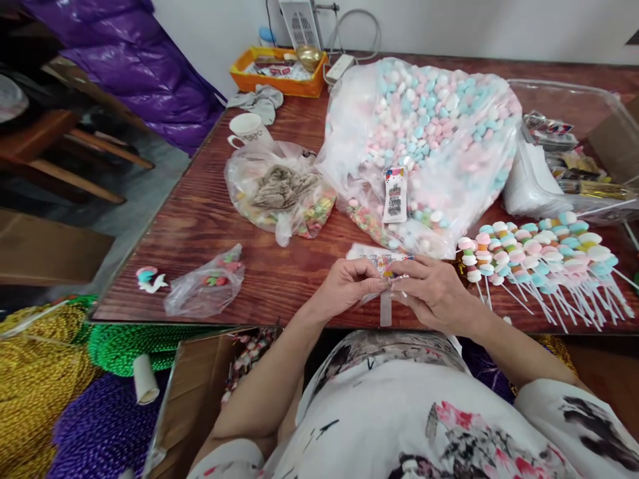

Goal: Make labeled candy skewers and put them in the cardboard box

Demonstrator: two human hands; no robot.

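My left hand [347, 285] and my right hand [433, 290] meet at the near edge of the wooden table [210, 219]. Together they pinch a small clear wrapper [386, 293] with a colourful sweet in it; a pale strip hangs down from it. Just beyond my fingers lies a flat printed packet [367, 253]. To the right lies a row of marshmallow skewers [544, 256] on white sticks. Behind my hands stands a big clear bag of pastel marshmallows [439, 126].
A smaller bag of mixed sweets [284, 196], a white mug [246, 128], a small clear bag [204, 286], a mermaid-tail candy [148, 278], an orange tray [277, 70] and a clear tub [574, 150] are on the table. Rolls of shiny foil [60, 372] and a cardboard box [194, 392] sit lower left.
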